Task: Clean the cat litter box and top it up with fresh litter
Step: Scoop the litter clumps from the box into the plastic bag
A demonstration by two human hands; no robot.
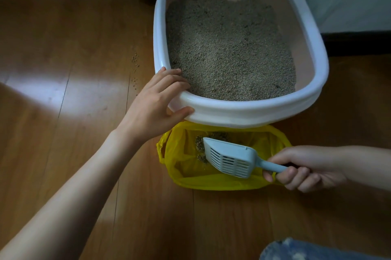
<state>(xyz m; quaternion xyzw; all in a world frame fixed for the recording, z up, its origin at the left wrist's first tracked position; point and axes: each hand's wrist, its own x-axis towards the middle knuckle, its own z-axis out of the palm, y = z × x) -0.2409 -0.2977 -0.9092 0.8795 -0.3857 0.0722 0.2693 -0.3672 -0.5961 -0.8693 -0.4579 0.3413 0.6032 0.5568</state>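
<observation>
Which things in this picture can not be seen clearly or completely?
Head view, the only one:
- Far end of the litter box: cut by the top edge.
- Yellow bag: far side hidden under the box; part of its inside hidden by the scoop.
- Scoop handle: covered by the right hand.
- Grains on the floor: too small.

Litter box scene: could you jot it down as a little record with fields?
Litter box: white rim, grey litter inside
Left hand: grips the box's near rim
Right hand: holds scoop handle
Scoop: pale blue, slotted, over the bag
Yellow bag: open, clumps inside
Floor: wood, a few spilled grains
</observation>
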